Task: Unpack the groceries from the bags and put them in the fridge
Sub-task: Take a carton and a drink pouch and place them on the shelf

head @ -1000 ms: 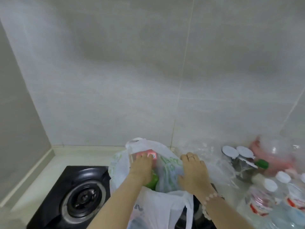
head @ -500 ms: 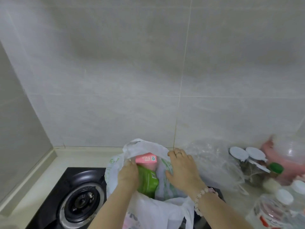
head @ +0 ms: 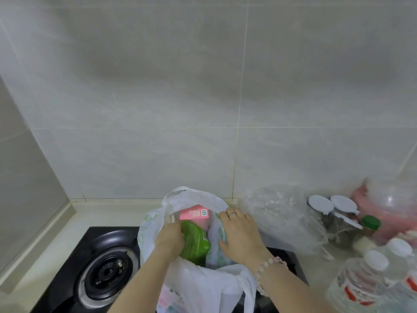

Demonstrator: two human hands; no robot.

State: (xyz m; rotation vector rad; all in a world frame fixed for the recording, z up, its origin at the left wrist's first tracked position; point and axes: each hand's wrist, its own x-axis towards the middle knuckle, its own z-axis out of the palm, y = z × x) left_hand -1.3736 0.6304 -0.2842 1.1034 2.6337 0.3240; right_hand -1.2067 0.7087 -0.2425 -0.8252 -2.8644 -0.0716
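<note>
White bag (head: 196,288) stood on the stove (head: 106,267).
Left hand (head: 169,238) gripped the green packet (head: 195,242) inside — right hand (head: 241,236) lay flat against its side.

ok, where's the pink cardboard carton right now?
Head view, centre: pink carton sits inside the white plastic bag, behind the green packet the left hand grips.

Counter (head: 108,213): hob (head: 99,267), clear bag (head: 277,213), jars (head: 320,204), bottles (head: 365,281).
</note>
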